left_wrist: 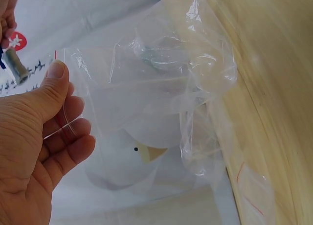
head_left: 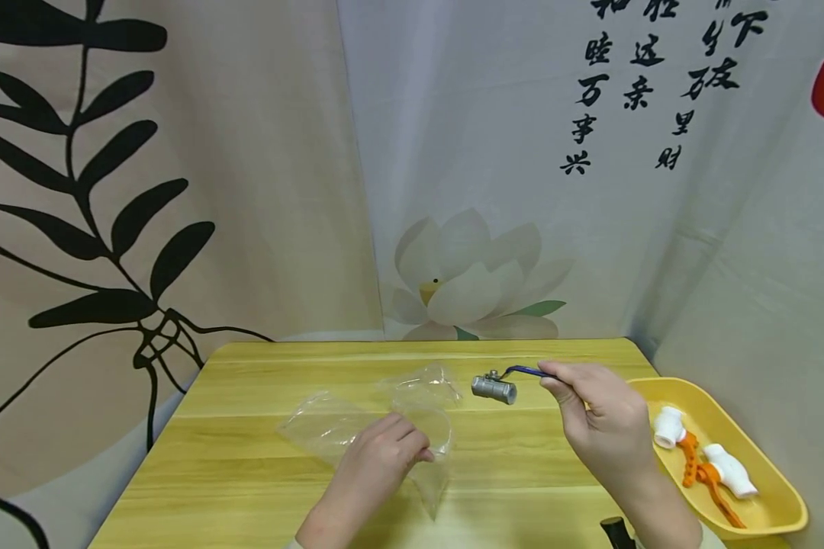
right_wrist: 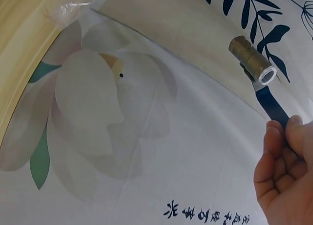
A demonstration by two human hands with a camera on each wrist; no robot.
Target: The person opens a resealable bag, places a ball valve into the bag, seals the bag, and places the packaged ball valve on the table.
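My right hand (head_left: 607,423) pinches the blue lever handle (head_left: 530,371) of a metal ball valve between thumb and fingers. The valve's silver cylindrical body (head_left: 494,389) hangs above the table, left of the hand. In the right wrist view, the round open end of the valve body (right_wrist: 252,59) shows. Lower and to the left, my left hand (head_left: 383,456) pinches the edge of a clear plastic zip bag (left_wrist: 132,83) with a red line at its mouth, between thumb and curled fingers. Another clear bag (left_wrist: 254,200) with red lines lies on the table.
On the right stands a yellow tray (head_left: 783,499) with two white plastic valves (head_left: 729,470) with orange handles. A black cylindrical object (head_left: 616,531) is at the bottom edge. Behind the wooden table (head_left: 233,457) hangs a printed curtain (head_left: 302,191).
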